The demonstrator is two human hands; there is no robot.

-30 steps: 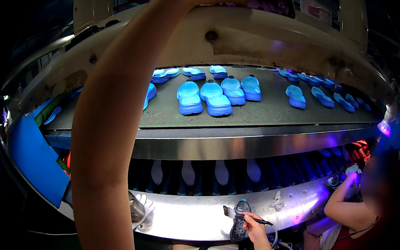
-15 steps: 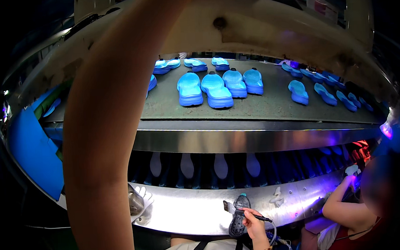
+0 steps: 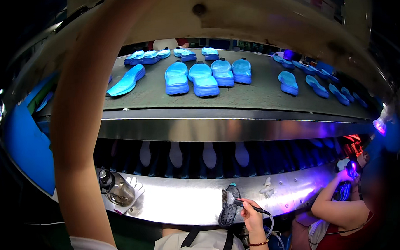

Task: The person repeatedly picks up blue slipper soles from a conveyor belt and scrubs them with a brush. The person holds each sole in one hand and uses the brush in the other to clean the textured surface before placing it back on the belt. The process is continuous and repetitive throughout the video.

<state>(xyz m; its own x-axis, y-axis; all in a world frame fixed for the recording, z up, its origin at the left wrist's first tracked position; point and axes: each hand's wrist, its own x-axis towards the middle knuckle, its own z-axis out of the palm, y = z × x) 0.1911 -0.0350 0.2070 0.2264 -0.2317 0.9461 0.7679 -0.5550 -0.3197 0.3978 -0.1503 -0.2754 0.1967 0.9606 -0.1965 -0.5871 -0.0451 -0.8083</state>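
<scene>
My left arm (image 3: 76, 145) rises from the lower left and runs out through the top edge; its hand is out of sight. In my right hand (image 3: 252, 215) is a brush (image 3: 231, 198) with a thin black handle and a pale tube running from its end. The fingers are closed around the handle. Its bristles lie over a dark grey, perforated shoe upper (image 3: 228, 214) near the front edge of the metal bench; whether they touch it I cannot tell. Beyond the bench, blue shoe soles (image 3: 204, 81) stand on a dark belt, several of them grouped in the middle.
On the metal bench (image 3: 167, 197) stand a dark clear bottle (image 3: 120, 192) beside a white glove (image 3: 134, 196), and a crumpled white scrap (image 3: 267, 188). A curved beige hood (image 3: 257, 18) spans overhead. At right, a co-worker's arm (image 3: 332, 197) reaches over the bench. Dark shoe shapes line the lower shelf.
The view has shifted, uncovering the bottle and another blue sole behind my left arm. My left hand's edge has left the top of the picture. The brush stays over the shoe upper.
</scene>
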